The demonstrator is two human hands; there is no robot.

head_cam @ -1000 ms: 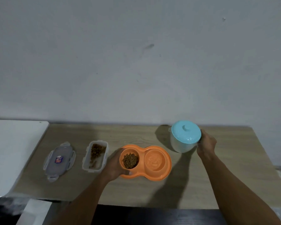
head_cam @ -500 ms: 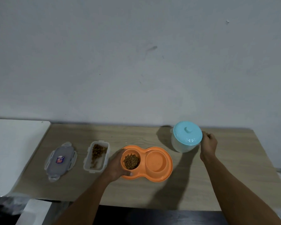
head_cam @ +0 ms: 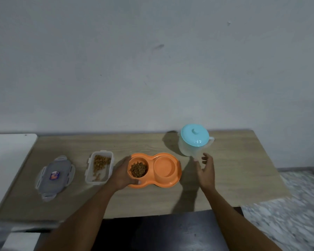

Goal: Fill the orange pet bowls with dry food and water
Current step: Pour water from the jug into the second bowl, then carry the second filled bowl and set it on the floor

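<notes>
An orange double pet bowl (head_cam: 166,184) sits mid-table. Its left cup holds brown dry food (head_cam: 138,169); its right cup (head_cam: 165,166) looks glossy, and I cannot tell whether it holds water. My left hand (head_cam: 122,173) grips the bowl's left end, thumb on the front rim. My right hand (head_cam: 206,169) hovers with relaxed fingers to the right of the bowl, holding nothing. Behind it stands a clear jug with a light blue lid (head_cam: 194,136).
A clear food container (head_cam: 99,166) with some kibble sits left of the bowl, its grey clip lid (head_cam: 55,177) further left. The wooden table (head_cam: 234,178) ends at the right over a speckled floor. A white surface (head_cam: 7,153) adjoins on the left.
My right hand has let go of the jug's handle and drawn back toward me, beside the bowl. The left hand has stayed on the bowl.
</notes>
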